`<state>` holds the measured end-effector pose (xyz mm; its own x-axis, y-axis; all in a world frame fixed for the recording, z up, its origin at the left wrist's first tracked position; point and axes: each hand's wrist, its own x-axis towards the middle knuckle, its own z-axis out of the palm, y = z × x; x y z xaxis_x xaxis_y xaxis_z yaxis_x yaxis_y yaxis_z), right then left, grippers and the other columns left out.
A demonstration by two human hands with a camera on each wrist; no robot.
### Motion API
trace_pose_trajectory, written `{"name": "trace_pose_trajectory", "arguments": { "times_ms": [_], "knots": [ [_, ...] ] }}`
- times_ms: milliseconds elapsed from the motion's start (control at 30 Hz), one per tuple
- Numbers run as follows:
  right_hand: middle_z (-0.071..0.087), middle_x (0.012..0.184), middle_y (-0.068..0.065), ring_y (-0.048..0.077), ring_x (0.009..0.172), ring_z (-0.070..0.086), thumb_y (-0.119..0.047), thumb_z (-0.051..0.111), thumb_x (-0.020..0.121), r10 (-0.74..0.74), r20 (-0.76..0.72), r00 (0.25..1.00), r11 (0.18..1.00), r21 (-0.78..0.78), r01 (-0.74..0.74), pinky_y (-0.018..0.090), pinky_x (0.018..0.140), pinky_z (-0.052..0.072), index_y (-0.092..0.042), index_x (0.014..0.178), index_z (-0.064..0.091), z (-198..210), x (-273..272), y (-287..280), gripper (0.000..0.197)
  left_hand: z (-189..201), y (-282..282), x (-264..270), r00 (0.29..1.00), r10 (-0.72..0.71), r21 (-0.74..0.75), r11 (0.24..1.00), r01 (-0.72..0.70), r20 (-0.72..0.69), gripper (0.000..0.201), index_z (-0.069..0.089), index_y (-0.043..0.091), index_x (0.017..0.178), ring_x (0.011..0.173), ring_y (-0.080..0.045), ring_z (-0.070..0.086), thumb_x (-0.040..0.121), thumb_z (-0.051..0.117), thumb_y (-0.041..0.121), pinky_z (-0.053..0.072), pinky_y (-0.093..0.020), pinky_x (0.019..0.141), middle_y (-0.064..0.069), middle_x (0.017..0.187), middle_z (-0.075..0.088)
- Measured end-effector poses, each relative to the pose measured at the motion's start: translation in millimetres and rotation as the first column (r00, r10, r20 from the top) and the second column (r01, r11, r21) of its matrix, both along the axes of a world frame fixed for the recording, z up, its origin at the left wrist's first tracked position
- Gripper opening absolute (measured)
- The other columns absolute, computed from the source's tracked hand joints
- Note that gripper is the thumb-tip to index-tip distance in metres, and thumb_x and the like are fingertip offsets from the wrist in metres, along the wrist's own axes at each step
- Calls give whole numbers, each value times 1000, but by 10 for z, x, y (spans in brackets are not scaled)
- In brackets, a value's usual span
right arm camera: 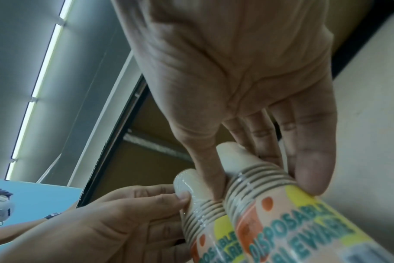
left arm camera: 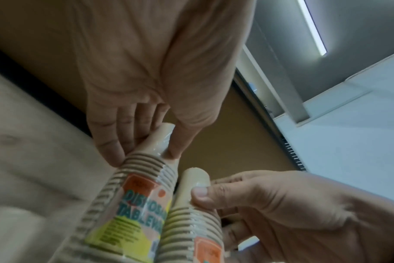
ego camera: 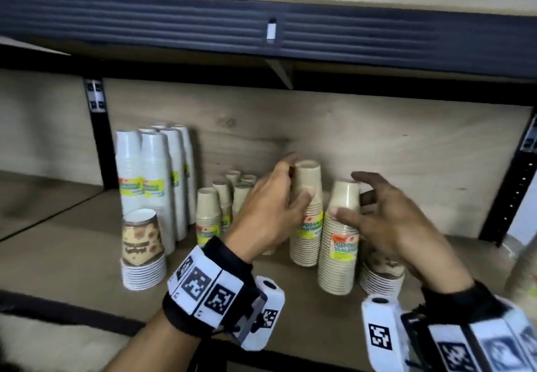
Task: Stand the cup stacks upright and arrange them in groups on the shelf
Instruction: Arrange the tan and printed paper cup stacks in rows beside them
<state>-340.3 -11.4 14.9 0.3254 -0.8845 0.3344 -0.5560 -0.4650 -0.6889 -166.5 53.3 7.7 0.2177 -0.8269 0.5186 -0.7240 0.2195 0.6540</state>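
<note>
Ceiling light (left arm camera: 313, 28) (wrist views only)

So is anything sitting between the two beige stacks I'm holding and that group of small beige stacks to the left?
Nothing visible does. The left hand itself hides the shelf between its beige stack and the group.

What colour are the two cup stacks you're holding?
Both stacks, left-hand and right-hand, are beige; clearest in the head view.

right hand (right arm camera: 247, 92): thumb and fingers grip near beige cup stack (right arm camera: 288, 222) | left hand (right arm camera: 101, 227): pinches second stack (right arm camera: 205, 218) | stacks touching
</note>
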Motion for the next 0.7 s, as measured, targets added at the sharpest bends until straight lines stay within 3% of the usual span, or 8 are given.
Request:
{"name": "trace_pose_trajectory", "arguments": {
  "times_ms": [67,233,300,433,533,633,700],
  "knots": [
    [73,95,-4,20,89,71,-64,71,46,36,-19,999,999,34,-35,47,80,58,-51,104,50,-136,334,-81,63,-113,20,294,998,51,27,998,-51,-33,63,27,44,137,114,-18,61,81,53,50,51,-44,96,5,129,60],
    [66,117,1,24,109,62,-42,78,75,50,-191,980,993,110,-30,31,86,50,-25,117,49,-336,918,-179,54,-394,-16,793,992,121,96,988,-118,-26,58,30,52,132,109,-11,63,87,61,32,53,-39,95,3,128,61],
    [61,125,2,23,115,58,-39,75,79,61,-234,970,992,126,-31,27,85,45,-23,123,46,-376,1060,-225,56,-475,-43,899,992,123,120,985,-122,-2,60,29,55,133,112,-10,62,87,60,33,51,-37,98,3,132,58],
    [60,127,3,24,116,58,-41,75,79,62,-263,963,990,138,-27,29,88,46,-22,125,44,-443,1225,-326,59,-594,-133,1008,989,140,136,980,-146,51,64,29,43,144,123,-15,56,89,59,29,48,-37,100,4,139,53],
    [61,124,0,22,113,60,-43,75,79,83,-269,959,990,135,-48,24,80,42,-23,123,43,-449,1277,-354,58,-650,-193,1043,985,151,141,977,-162,85,61,29,39,145,113,-19,61,93,57,24,49,-34,92,3,128,62],
    [61,125,-1,20,113,60,-44,75,78,87,-245,966,993,103,-63,26,86,45,-22,123,43,-492,1335,-375,59,-701,-232,1062,979,163,166,969,-182,121,59,28,38,146,97,-20,63,95,54,25,47,-31,82,-1,117,67],
    [61,124,-1,20,112,60,-45,75,78,83,-238,968,995,69,-68,27,86,45,-21,123,43,-524,1364,-375,60,-717,-228,1072,975,180,152,968,-199,129,60,29,36,146,99,-20,63,94,56,27,47,-30,83,0,119,67]
  ]
}}
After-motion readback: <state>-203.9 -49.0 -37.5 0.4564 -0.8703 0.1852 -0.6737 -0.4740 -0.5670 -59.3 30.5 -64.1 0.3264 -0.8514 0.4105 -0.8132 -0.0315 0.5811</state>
